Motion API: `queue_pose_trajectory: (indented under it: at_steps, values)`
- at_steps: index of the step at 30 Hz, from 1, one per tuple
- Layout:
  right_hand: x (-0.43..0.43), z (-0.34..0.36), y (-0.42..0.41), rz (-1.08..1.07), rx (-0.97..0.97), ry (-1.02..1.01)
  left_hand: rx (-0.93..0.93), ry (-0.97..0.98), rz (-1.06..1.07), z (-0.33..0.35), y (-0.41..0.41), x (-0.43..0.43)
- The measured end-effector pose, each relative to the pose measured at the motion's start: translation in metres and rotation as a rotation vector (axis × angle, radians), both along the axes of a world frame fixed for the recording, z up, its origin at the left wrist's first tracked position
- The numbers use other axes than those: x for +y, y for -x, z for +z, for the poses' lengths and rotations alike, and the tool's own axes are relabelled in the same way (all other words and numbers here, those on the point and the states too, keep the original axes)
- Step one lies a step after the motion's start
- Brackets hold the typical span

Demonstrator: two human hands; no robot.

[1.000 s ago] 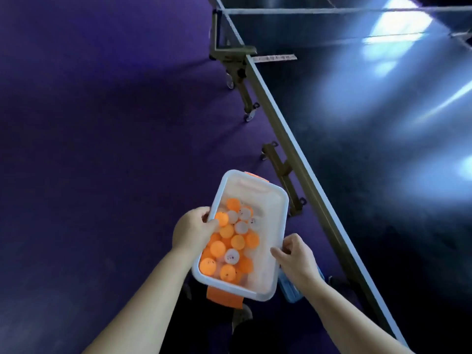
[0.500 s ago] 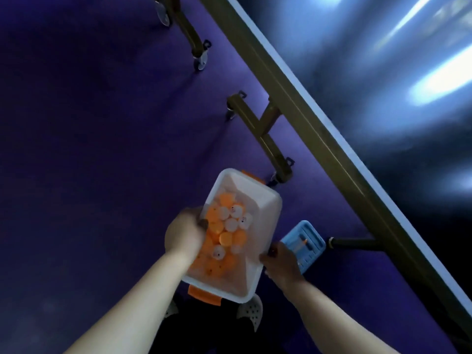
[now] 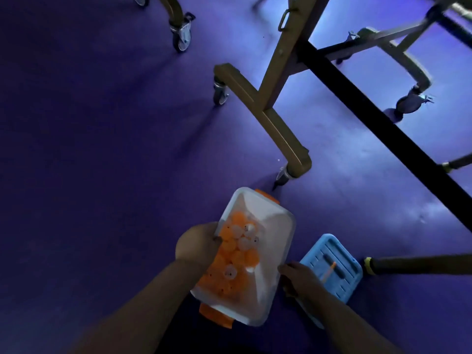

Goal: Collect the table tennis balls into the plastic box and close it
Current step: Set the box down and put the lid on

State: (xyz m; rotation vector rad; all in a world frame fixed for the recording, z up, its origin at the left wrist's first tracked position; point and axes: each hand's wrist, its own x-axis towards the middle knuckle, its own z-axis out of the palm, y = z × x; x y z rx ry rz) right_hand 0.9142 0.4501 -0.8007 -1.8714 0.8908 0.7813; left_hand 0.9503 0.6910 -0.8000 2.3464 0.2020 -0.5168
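Observation:
I hold a clear plastic box (image 3: 275, 226) with orange latches at both ends above the purple floor. My left hand (image 3: 198, 245) grips its left long side and my right hand (image 3: 296, 275) grips its right long side. Several orange and white table tennis balls (image 3: 236, 254) lie heaped against the box's left wall. The box has no lid on it. A blue lid (image 3: 332, 269) lies flat on the floor just right of my right hand, with a thin orange strip on top.
The table's olive metal undercarriage (image 3: 268, 118) with caster wheels (image 3: 219, 94) stands right ahead. A dark crossbar (image 3: 383, 121) runs diagonally at the right. A dark rod (image 3: 419, 264) with a yellow tip lies on the floor by the lid.
My view has dropped from the tabletop to below the table. The box has come lower toward the floor, still in both hands, and the balls have rolled to its left side.

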Motion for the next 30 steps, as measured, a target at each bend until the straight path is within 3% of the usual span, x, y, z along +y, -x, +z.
queue_pose_trajectory:
  at_steps: [5, 9, 16, 19, 22, 24, 27, 30]
  values:
    - [-0.021, -0.067, -0.009, -0.031, -0.077, -0.035, -0.055, -0.042, -0.065, -0.062, -0.018, -0.018]
    - [-0.027, -0.091, -0.012, -0.020, -0.197, -0.040, -0.123, -0.070, -0.104, -0.081, -0.028, -0.025]
    - [-0.032, -0.113, -0.001, -0.009, -0.293, -0.029, -0.068, -0.183, -0.047, -0.099, -0.016, -0.026]
    - [-0.056, -0.128, 0.004, -0.009, -0.435, 0.301, -0.050, -0.179, -0.030, -0.104, -0.019, -0.024]
    - [-0.091, -0.136, 0.014, -0.233, -0.502, 0.612, -0.036, -0.166, 0.012, -0.106, -0.016, -0.030]
    - [-0.113, -0.137, 0.012, -0.372, -0.418, 0.652, -0.033, -0.138, 0.042, -0.104, -0.014, -0.039]
    - [-0.140, -0.151, 0.012, -0.303, -0.200, 0.652, -0.046, -0.084, 0.064, -0.105, -0.009, -0.047]
    - [-0.143, -0.162, 0.014, -0.308, -0.120, 0.535, -0.047, -0.050, 0.061, -0.108, -0.006, -0.044]
